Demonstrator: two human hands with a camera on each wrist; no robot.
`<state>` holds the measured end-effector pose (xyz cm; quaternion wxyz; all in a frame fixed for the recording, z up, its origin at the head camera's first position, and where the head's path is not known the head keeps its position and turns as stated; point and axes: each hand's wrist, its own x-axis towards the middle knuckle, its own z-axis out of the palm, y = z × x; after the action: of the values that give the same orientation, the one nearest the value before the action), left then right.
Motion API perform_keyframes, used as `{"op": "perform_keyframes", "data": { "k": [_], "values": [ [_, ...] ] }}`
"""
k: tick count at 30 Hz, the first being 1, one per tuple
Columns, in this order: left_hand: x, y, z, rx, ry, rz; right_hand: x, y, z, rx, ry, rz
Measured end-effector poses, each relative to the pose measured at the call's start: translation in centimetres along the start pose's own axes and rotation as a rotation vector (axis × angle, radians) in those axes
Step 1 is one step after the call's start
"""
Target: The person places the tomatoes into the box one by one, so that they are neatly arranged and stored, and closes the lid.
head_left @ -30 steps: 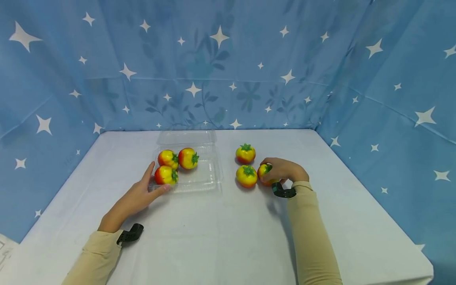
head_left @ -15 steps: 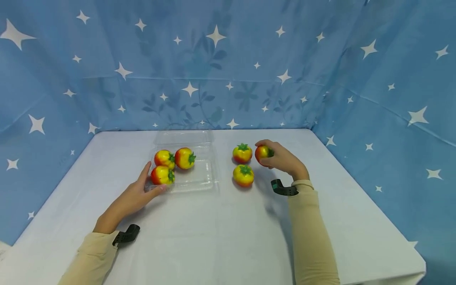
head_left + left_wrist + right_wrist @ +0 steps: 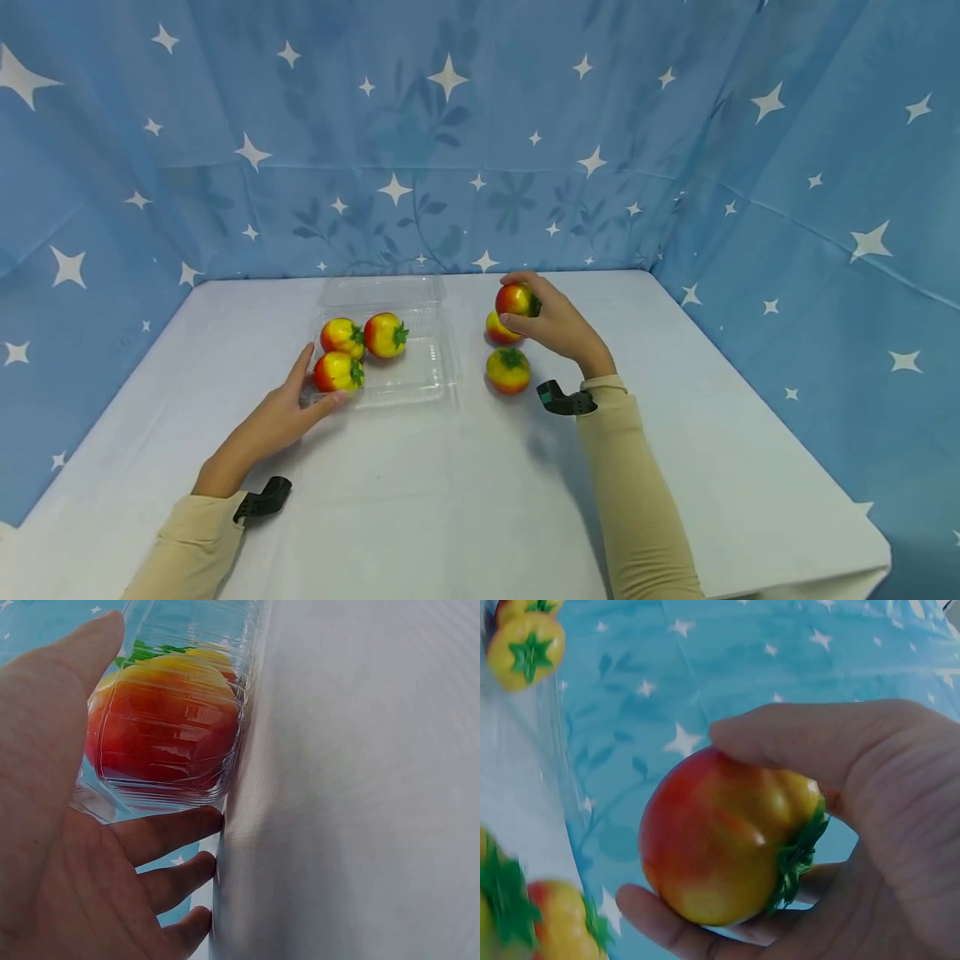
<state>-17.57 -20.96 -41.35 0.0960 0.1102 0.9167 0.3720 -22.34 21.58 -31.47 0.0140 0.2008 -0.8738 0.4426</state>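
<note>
Above the table's far edge, my right hand gripped a tomato, and the clear box under my flat left hand lay to its left.

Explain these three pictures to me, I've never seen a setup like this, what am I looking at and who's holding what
No machine here: a person works with two bare hands and wears three cameras. The wide picture comes from a camera on the head, looking down at a white table ringed by blue starry cloth. The other two come from cameras on the wrists, so they look very close.

The right hand holds one red-and-yellow toy tomato lifted off the table; the right wrist view shows the fingers curled round it. Two more tomatoes lie below it.

The left hand rests flat against a clear plastic box with three tomatoes inside.
</note>
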Motion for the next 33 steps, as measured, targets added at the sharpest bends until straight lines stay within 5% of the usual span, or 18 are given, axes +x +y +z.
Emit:
{"op": "perform_keyframes", "data": {
  "k": [7, 15, 24, 33],
  "values": [
    [-0.2, -0.4, 0.3, -0.003, 0.005, -0.002, 1.3, -2.4, 2.9, 0.079, -0.040, 0.043],
    [0.0, -0.3, 0.2, -0.008, 0.030, 0.021, 3.3, -4.5, 6.9, 0.058, -0.073, -0.055],
    [0.3, -0.1, 0.3, -0.013, 0.030, 0.024, 4.3, -5.2, 11.0, -0.011, -0.172, -0.139],
    [0.2, -0.3, 0.1, -0.009, 0.030, 0.021, 4.9, -4.9, 13.2, -0.066, -0.278, -0.079]
  ]
}}
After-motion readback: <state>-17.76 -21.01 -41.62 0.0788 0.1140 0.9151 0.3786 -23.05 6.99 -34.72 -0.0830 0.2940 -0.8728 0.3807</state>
